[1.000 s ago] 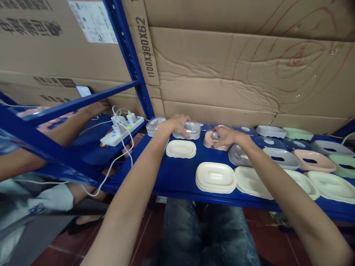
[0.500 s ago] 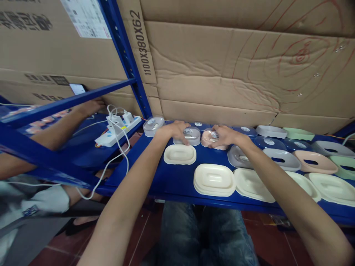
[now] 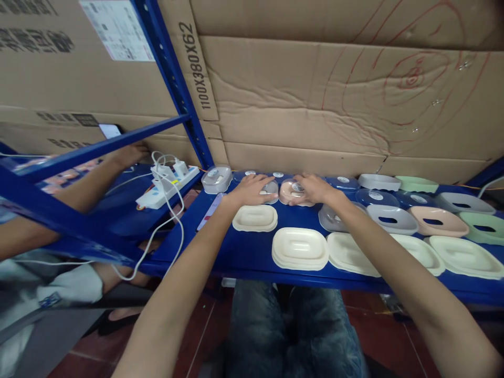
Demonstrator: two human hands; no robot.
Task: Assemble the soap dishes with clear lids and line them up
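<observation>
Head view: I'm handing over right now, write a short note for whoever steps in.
Left hand: resting on a grey dish piece at the back of the blue shelf; grip not clear.
Right hand: on the pink dish piece beside it; grip not clear.
Laid out: cream trays along the front edge, grey, pink and green slotted pieces to the right.
Left: both touched pieces sit on the shelf, unlifted.
Note: another person's hand by the power strip.
</observation>
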